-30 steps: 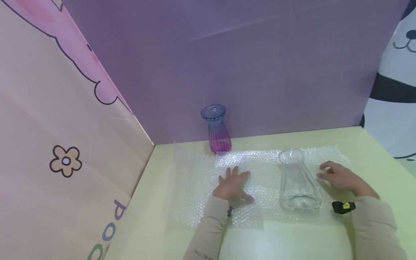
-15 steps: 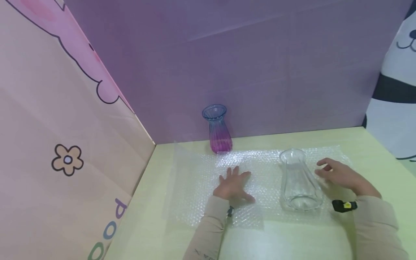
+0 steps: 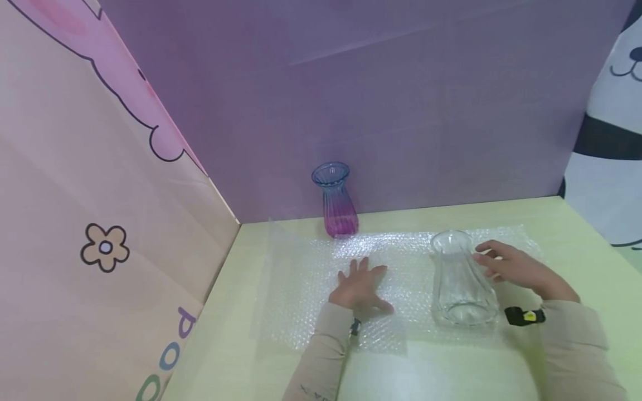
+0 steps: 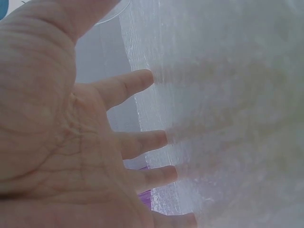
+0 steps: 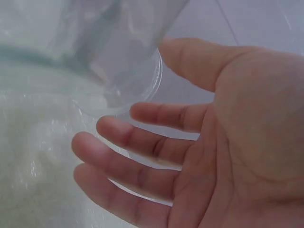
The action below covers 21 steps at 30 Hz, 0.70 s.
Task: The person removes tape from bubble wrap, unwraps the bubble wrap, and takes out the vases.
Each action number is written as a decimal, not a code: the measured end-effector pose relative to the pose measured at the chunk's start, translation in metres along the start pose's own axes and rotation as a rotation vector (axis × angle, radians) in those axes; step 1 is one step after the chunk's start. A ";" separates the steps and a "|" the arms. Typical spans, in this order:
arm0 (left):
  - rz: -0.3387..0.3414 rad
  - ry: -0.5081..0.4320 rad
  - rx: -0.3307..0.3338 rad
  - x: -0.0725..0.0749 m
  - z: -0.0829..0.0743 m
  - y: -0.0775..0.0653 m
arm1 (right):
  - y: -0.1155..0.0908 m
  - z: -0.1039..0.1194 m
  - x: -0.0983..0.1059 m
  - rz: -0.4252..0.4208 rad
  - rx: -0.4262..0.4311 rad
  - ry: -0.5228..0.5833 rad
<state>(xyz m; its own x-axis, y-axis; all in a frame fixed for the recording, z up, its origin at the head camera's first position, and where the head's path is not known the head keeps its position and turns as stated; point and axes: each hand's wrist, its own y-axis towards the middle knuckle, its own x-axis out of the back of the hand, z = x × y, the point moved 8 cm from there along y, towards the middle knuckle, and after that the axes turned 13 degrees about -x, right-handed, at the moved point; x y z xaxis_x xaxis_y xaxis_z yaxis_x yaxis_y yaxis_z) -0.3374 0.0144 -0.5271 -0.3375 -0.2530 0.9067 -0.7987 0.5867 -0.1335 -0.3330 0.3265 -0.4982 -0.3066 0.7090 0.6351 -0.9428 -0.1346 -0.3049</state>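
Observation:
In the head view a sheet of bubble wrap (image 3: 296,289) is spread over the table. My left hand (image 3: 357,285) rests on it with fingers spread; the left wrist view shows those fingertips (image 4: 159,137) against the cloudy plastic. A clear glass vase (image 3: 461,284) is on the wrap's right part, wide base toward me; whether it stands or lies I cannot tell. Beside the vase's narrow neck, my right hand (image 3: 516,267) has its fingers slightly bent and holds nothing. In the right wrist view its thumb (image 5: 190,61) is close to the glass; contact is unclear.
A ribbed blue-to-pink glass vase (image 3: 340,206) stands upright behind the wrap, close to the purple back panel (image 3: 391,111). On the left a decorated panel (image 3: 45,195) meets the pale yellow table (image 3: 215,345). A panda figure (image 3: 612,128) shows at the right.
My right hand has moved left, from beside the clear vase to nearer its neck. The left hand keeps its place on the bubble wrap, and both vases stay put.

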 end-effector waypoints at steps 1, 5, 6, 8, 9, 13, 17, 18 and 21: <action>0.000 0.001 0.000 0.000 0.000 0.000 | 0.000 0.001 -0.001 0.007 -0.008 0.001; 0.000 0.005 -0.002 0.000 0.001 0.000 | -0.001 0.006 -0.005 0.033 -0.031 -0.003; 0.001 0.006 -0.002 0.000 0.001 0.000 | -0.001 0.007 -0.006 0.039 -0.036 -0.005; 0.003 0.008 -0.003 0.000 0.001 0.001 | -0.001 0.008 -0.007 0.052 -0.047 -0.008; 0.004 0.008 -0.003 0.000 0.001 0.001 | -0.001 0.009 -0.008 0.060 -0.052 -0.011; 0.008 0.001 -0.002 -0.001 0.002 0.001 | -0.002 0.010 -0.011 0.096 -0.079 -0.013; 0.006 0.000 0.002 -0.002 0.002 0.000 | -0.002 0.011 -0.013 0.118 -0.105 -0.028; 0.005 0.002 0.001 -0.001 0.001 0.000 | -0.002 0.011 -0.014 0.121 -0.107 -0.033; 0.003 0.006 -0.001 -0.001 0.000 -0.001 | -0.002 0.011 -0.016 0.131 -0.119 -0.037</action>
<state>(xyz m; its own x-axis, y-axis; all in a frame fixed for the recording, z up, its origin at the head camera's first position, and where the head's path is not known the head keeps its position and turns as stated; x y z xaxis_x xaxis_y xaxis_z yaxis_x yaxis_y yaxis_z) -0.3362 0.0141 -0.5277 -0.3363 -0.2467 0.9089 -0.7976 0.5877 -0.1356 -0.3281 0.3078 -0.4998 -0.4325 0.6646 0.6093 -0.8730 -0.1397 -0.4673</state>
